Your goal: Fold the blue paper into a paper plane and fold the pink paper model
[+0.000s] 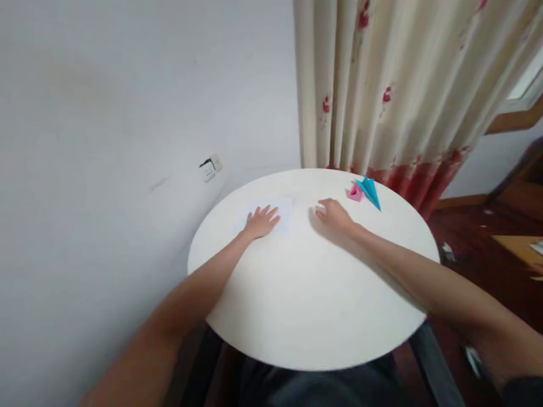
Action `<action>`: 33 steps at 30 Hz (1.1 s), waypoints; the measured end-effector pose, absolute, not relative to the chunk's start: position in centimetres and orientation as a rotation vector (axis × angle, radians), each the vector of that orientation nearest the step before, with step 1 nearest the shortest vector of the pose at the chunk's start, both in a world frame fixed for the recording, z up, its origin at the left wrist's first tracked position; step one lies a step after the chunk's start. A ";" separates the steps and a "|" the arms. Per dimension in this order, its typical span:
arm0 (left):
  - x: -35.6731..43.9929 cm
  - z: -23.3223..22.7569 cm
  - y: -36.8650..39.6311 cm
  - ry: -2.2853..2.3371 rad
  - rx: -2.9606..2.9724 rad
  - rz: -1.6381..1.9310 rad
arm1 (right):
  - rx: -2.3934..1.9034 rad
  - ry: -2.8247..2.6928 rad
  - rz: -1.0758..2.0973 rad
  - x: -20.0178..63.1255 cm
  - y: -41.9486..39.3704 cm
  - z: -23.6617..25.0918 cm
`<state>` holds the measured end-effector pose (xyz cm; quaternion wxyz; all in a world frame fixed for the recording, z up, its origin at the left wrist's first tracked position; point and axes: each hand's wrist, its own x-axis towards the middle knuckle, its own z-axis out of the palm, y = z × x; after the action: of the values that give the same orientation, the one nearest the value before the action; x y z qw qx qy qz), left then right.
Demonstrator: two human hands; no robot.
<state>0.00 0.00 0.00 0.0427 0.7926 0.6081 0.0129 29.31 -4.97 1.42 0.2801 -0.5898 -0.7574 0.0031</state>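
Observation:
A round white table (305, 305) fills the middle of the view. My left hand (261, 221) lies flat, fingers spread, on a pale sheet of paper (283, 213) at the table's far left. My right hand (334, 215) rests on the tabletop just right of that sheet, fingers curled downward, nothing visibly in it. Further right near the far edge lie a blue folded paper plane (370, 191) and a small pink folded paper piece (355, 194), touching each other.
A grey wall with a socket (210, 167) stands at the left. A cream curtain with red flowers (394, 90) hangs behind the table. Dark wooden floor and a wooden surface (520, 246) lie at the right.

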 end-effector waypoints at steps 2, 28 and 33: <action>-2.2 0.9 1.0 1.935 2.362 0.036 | -1.637 -1.901 -0.097 32.5 -3.7 2.4; -2.6 2.3 0.8 1.595 2.477 0.876 | -1.517 -2.023 0.045 34.1 -3.5 3.8; 3.2 3.5 -2.9 1.242 2.208 1.227 | -1.074 -2.186 0.095 29.0 -7.2 3.9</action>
<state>3.17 -2.95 3.48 0.1627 0.7739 0.4354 0.4301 29.00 -7.17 3.89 0.3448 -0.4137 -0.8418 0.0365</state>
